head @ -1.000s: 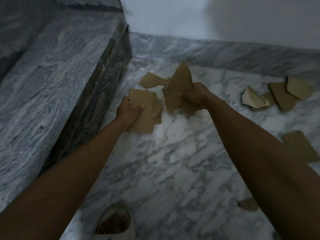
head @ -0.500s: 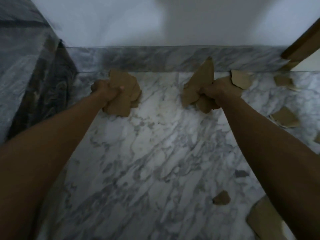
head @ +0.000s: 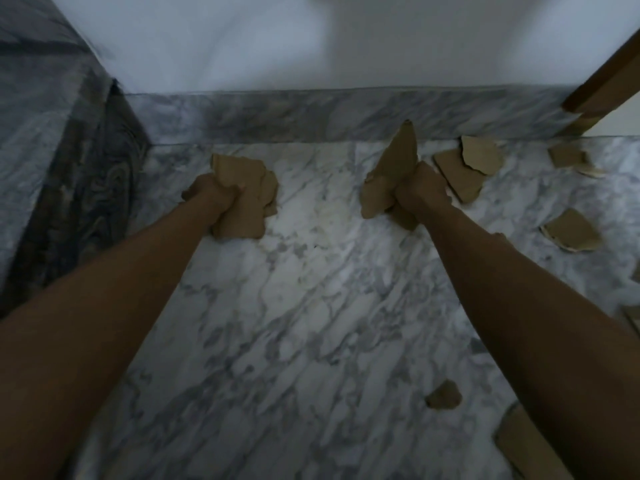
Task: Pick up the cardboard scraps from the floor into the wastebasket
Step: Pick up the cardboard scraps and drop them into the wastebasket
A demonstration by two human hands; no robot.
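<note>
Now each grip clutches cardboard scraps — left hand; right hand — above the marble floor.

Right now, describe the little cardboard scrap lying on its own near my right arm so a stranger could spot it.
Start at the marble floor and follow the right forearm back from the right hand. Just to its left, low in the view, lies the small rounded scrap. Unlike the larger, angular scraps clustered by the baseboard, it is tiny, blob-shaped and alone.

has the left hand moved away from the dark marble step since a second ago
Cannot tell: the left hand, gripping cardboard scraps, sits about as near the dark marble step as before; the head camera swung right.
</note>
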